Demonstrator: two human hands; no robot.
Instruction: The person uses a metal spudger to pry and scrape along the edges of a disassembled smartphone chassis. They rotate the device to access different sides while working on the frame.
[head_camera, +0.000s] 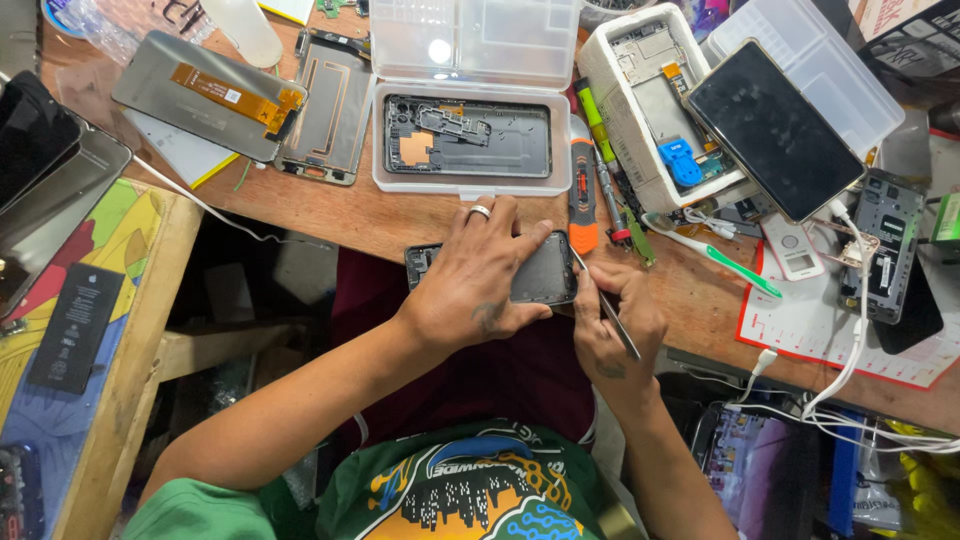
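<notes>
Head view: the left hand (475, 275) clamps a phone (535, 272) at the cluttered wooden counter (400, 218) edge. The right hand (612, 325) pinches a thin metal tool (612, 310) against it.

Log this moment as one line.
left hand: holds phone | right hand: holds metal pry tool at phone edge | bench: wood

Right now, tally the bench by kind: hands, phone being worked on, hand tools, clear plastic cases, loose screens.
Hands: 2, left hand and right hand
Phone held at the bench edge: 1
Hand tools: 3, metal tool, orange screwdriver, green toothbrush
Clear plastic cases: 2
Loose screens: 2
Total: 10
</notes>
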